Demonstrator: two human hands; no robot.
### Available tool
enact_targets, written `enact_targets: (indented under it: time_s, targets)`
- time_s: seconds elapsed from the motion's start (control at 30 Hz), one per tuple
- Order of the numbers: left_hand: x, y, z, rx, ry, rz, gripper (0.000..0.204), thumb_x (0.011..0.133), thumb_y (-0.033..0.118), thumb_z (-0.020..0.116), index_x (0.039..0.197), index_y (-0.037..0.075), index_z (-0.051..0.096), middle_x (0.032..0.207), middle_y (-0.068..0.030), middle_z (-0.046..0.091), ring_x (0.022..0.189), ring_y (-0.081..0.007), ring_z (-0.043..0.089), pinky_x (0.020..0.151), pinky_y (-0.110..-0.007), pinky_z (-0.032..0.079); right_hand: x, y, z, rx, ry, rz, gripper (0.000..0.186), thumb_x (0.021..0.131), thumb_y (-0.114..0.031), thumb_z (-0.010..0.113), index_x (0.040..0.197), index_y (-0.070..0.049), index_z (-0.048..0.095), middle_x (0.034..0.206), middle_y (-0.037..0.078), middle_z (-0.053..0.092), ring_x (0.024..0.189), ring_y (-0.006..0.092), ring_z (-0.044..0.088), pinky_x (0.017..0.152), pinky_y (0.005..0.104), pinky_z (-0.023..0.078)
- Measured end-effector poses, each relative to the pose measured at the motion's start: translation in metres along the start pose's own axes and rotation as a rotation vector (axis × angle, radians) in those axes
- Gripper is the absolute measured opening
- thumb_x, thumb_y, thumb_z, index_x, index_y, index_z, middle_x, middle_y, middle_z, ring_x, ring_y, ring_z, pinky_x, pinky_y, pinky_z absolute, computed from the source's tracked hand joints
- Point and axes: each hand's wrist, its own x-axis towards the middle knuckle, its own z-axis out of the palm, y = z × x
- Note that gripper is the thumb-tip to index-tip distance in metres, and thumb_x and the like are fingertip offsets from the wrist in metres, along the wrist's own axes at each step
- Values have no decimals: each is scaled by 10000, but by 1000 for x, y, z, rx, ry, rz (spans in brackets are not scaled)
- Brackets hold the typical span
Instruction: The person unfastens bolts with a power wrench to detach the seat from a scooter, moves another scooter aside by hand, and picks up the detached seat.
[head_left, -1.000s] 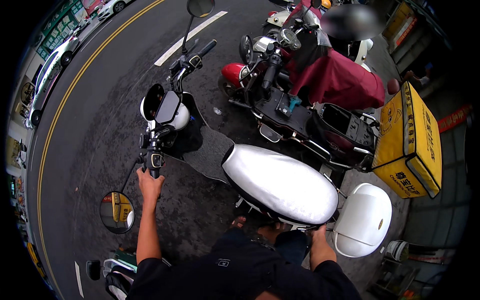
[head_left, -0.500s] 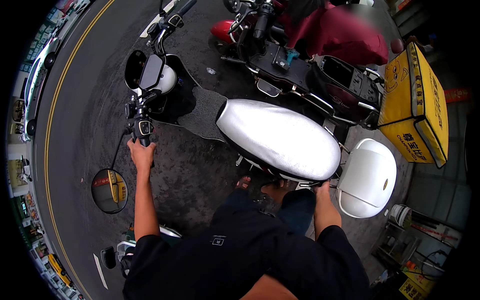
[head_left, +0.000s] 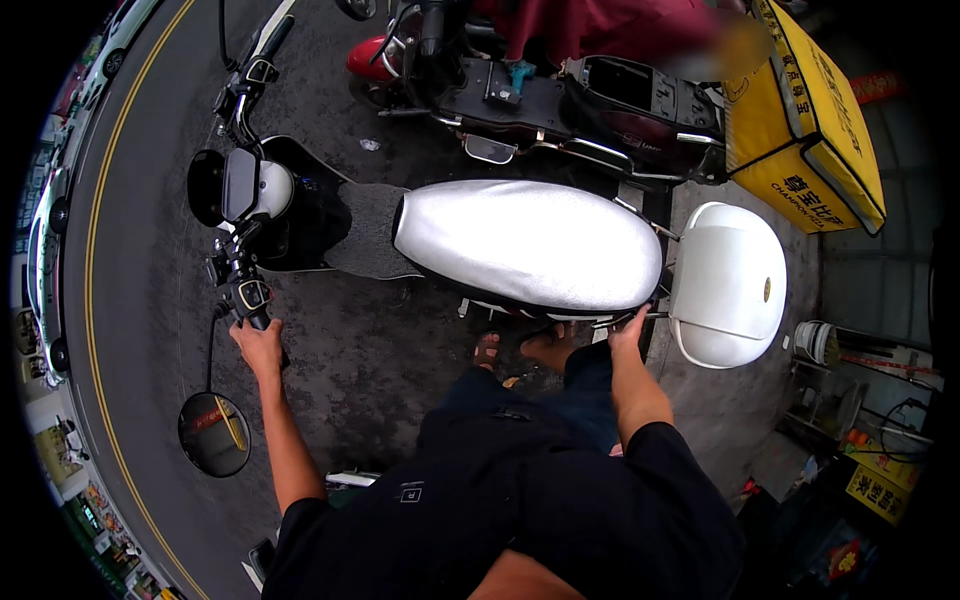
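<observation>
A scooter stands side-on across the view, its front to the left. Its long seat [head_left: 535, 240] is silvery white, and a white top case [head_left: 738, 270] sits behind it. My left hand [head_left: 262, 350] is closed round the near handlebar grip [head_left: 261, 320]. Below the rear of the seat, my right hand [head_left: 628, 330] grips the metal grab rail [head_left: 655, 315]; part of the rail is hidden by my fingers. A round mirror [head_left: 214, 434] juts out beside my left forearm. The far handlebar grip [head_left: 275, 38] is untouched.
Close on the far side is a parked dark-red scooter [head_left: 600, 95] with a large yellow delivery box [head_left: 800, 140]. A road [head_left: 140, 200] runs along the left, with a white car [head_left: 48, 280] beyond. Shelves and a white bucket [head_left: 815, 342] stand at right. My sandalled feet [head_left: 487, 350] are beside the scooter.
In the view, the scooter and its surroundings have shifted up and left and turned slightly. The scooter lies more level across the picture. Both hands keep their hold.
</observation>
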Motion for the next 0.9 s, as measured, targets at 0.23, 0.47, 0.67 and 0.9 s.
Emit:
enact_targets:
  time_s: [0.23,0.47,0.67,0.9]
  targets:
    - [4,-8,-3,-43,-15,1,656,660,296,675,1158,-103,525,1252,-245,401,1073,-414,508,923,-420,400,12,18,-3,-97,20,88,681,880,-613,408,1344,-114,394,1315,77,487,1188,293,454,975,523,355]
    - [-2,-23,19,-13,27,34,609,668,342,662,1112,-63,564,1236,-255,420,1047,-425,512,917,-440,403,68,28,-17,-296,128,137,415,942,-478,374,926,-123,590,809,51,616,684,235,565,660,436,503]
    - [0,-29,31,-42,34,79,604,659,348,663,1125,-26,576,1213,-273,430,1055,-424,506,928,-427,397,109,28,-51,-406,53,111,486,931,-538,337,949,-117,579,822,87,604,741,278,552,768,475,462]
    - [-17,-11,24,-52,68,62,649,679,381,661,1159,-44,561,1202,-287,428,1094,-412,472,950,-424,376,66,22,-26,-499,60,33,407,910,-547,403,904,-169,551,738,10,577,663,225,525,695,458,440]
